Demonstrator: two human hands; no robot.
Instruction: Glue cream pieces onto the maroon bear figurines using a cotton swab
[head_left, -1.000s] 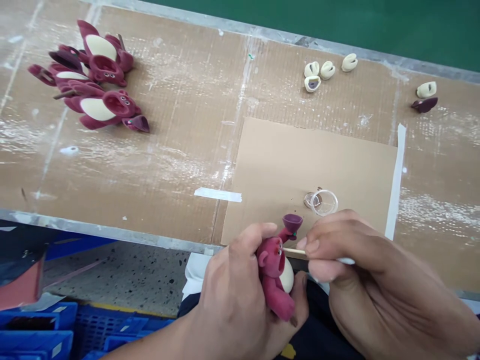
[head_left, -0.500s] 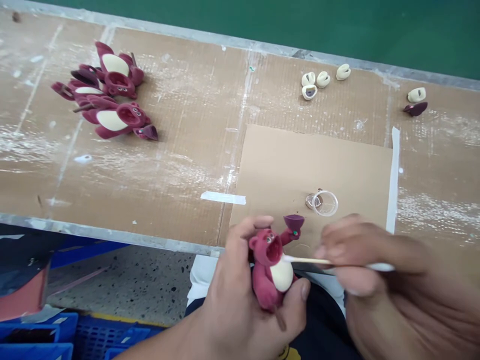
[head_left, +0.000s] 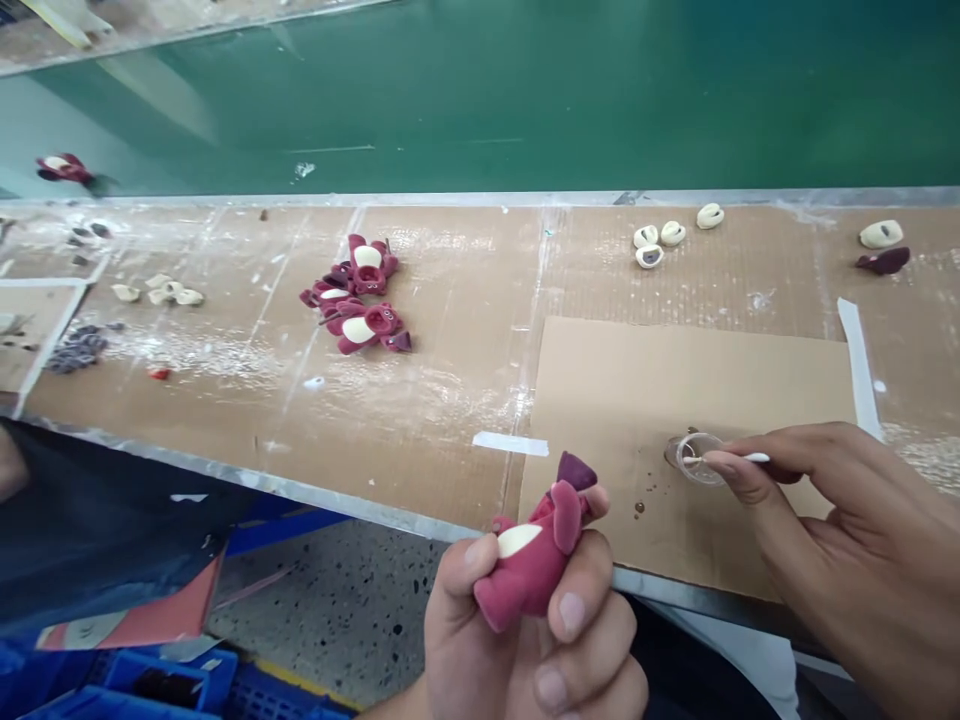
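Note:
In my left hand (head_left: 540, 640), fingers wrapped around its body, is a maroon toy bear figurine (head_left: 534, 560) with a cream belly and a dark purple cone-shaped piece at its raised arm. The bear is tilted, and its face is turned out of sight. My right hand (head_left: 832, 510) pinches a cotton swab (head_left: 754, 458) between thumb and fingers. The swab's far tip reaches into a small clear plastic cup (head_left: 701, 470) on the cardboard sheet (head_left: 697, 370). Brownish drops (head_left: 639, 508) dot the cardboard left of the cup.
Several similar bears (head_left: 360, 325) lie grouped on the table. Cream hollow pieces (head_left: 660, 240) sit near the back edge, with a purple piece (head_left: 885, 261) farther right. Another bear (head_left: 64, 168) rests on the green surface (head_left: 480, 100). At far left is another person's dark clothing (head_left: 112, 540).
My right hand has moved the swab from the bear's chest to the plastic cup. My left hand has turned the bear, hiding its face. The view has shifted, showing more of the left side.

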